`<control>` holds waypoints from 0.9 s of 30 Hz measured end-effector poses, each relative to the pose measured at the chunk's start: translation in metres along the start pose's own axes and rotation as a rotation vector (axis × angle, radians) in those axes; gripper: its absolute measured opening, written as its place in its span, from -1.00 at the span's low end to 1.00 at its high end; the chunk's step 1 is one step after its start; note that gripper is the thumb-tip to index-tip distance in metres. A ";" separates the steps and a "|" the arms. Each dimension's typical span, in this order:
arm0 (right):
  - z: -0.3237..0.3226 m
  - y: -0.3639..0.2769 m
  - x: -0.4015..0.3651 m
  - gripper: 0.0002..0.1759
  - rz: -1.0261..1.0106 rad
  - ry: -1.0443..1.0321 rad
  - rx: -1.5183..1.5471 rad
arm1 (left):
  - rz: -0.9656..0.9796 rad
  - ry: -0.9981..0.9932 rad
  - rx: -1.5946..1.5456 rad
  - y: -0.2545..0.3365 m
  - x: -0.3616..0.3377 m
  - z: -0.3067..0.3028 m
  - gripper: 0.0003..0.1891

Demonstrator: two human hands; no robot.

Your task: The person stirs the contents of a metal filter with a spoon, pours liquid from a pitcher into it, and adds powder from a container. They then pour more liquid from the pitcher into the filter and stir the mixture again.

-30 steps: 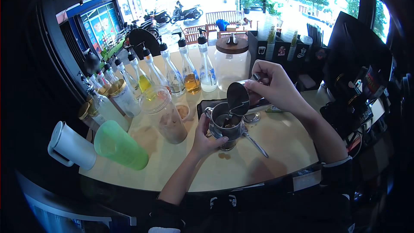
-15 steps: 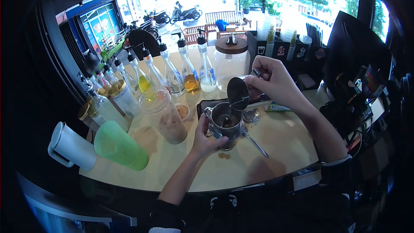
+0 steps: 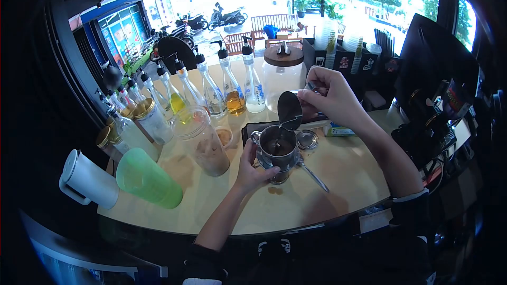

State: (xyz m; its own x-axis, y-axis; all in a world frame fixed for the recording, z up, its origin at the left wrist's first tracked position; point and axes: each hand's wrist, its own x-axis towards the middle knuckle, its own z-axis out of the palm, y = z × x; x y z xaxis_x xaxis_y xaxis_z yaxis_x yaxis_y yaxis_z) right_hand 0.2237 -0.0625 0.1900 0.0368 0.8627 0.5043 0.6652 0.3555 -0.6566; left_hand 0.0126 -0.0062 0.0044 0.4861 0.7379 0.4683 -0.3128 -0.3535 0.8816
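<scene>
The clothing (image 3: 327, 261) I can make out at the near edge of the counter (image 3: 253, 219) is black, or close to it. The left sleeve (image 3: 205, 259) stops well short of the wrist, a whitish patch (image 3: 202, 281) low on it; the right sleeve (image 3: 417, 211) is equally dark, its end rimmed with a thin pale band (image 3: 412, 197). The left hand (image 3: 251, 168) and right hand (image 3: 330, 92) are bare, as are both forearms (image 3: 388, 153). The rest sinks into shadow from here.
</scene>
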 end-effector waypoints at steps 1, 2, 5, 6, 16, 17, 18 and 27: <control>0.000 0.000 0.000 -0.70 -0.001 0.006 0.010 | -0.006 0.001 0.002 -0.001 0.000 0.000 -0.09; 0.000 0.000 -0.001 -0.70 -0.001 0.013 0.021 | -0.012 0.001 0.004 -0.001 0.000 0.000 -0.10; -0.001 -0.001 -0.004 -0.71 0.026 0.017 0.085 | -0.013 -0.010 0.008 -0.003 0.000 -0.002 -0.10; -0.002 0.000 -0.004 -0.71 0.026 0.017 0.084 | -0.013 -0.011 0.007 -0.004 0.000 -0.002 -0.10; -0.014 0.006 -0.019 -0.74 0.107 0.029 0.318 | 0.142 -0.001 0.052 0.006 0.012 -0.013 0.09; -0.015 0.005 -0.022 -0.74 0.156 0.053 0.440 | 0.195 0.048 0.103 0.011 0.015 -0.013 0.09; -0.018 0.004 -0.024 -0.74 0.157 0.056 0.439 | 0.195 0.044 0.102 0.017 0.017 -0.016 0.09; -0.024 0.008 -0.030 -0.74 0.123 0.023 0.302 | 0.013 -0.190 0.893 0.085 0.037 -0.007 -0.08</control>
State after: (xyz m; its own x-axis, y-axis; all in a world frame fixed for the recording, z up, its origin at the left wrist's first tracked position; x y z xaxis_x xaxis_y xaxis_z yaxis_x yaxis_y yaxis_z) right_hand 0.2453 -0.0945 0.1828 0.1224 0.8988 0.4210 0.4031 0.3426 -0.8486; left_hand -0.0015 -0.0053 0.0962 0.6377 0.6515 0.4110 0.3903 -0.7333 0.5567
